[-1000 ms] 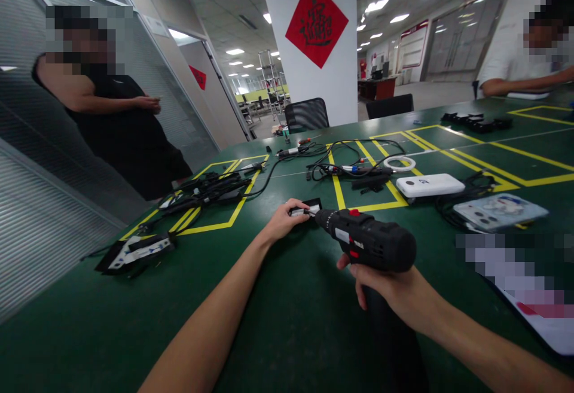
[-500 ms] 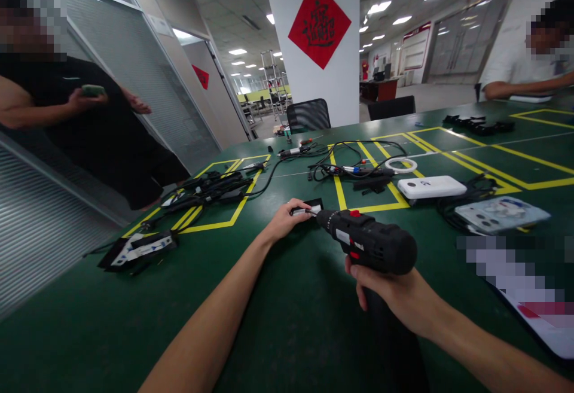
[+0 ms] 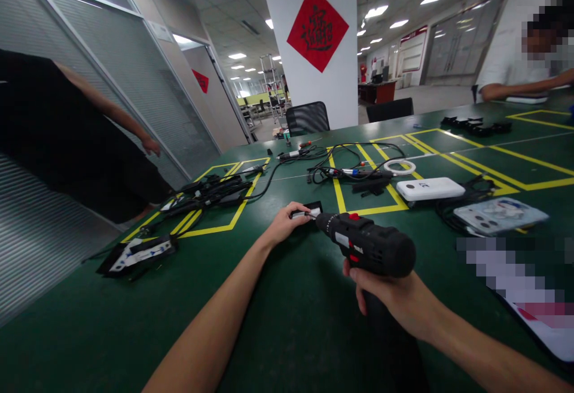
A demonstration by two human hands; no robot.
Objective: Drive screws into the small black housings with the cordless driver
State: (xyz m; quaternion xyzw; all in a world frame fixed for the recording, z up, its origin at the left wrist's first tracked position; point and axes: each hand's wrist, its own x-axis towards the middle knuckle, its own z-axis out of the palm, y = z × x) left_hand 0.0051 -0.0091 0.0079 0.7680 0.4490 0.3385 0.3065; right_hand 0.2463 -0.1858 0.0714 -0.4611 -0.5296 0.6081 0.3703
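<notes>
My right hand (image 3: pixel 394 300) is wrapped round the grip of a black cordless drill (image 3: pixel 370 243) with red buttons. The drill's bit tip meets a small black part (image 3: pixel 309 211) with a white face that lies on the green table (image 3: pixel 269 321). My left hand (image 3: pixel 286 224) pinches that part and holds it down against the table, just left of the bit.
Yellow tape marks boxes on the table. Black cables and parts (image 3: pixel 210 189) lie to the left, a flat black-and-white piece (image 3: pixel 139 253) nearer the edge. A white box (image 3: pixel 429 188), a phone (image 3: pixel 500 215) and cables (image 3: pixel 354 168) lie right. One person (image 3: pixel 67 124) stands left; another (image 3: pixel 529 70) sits far right.
My hands and the drill have hardly moved. The standing person at the left has shifted further left and lowered an arm.
</notes>
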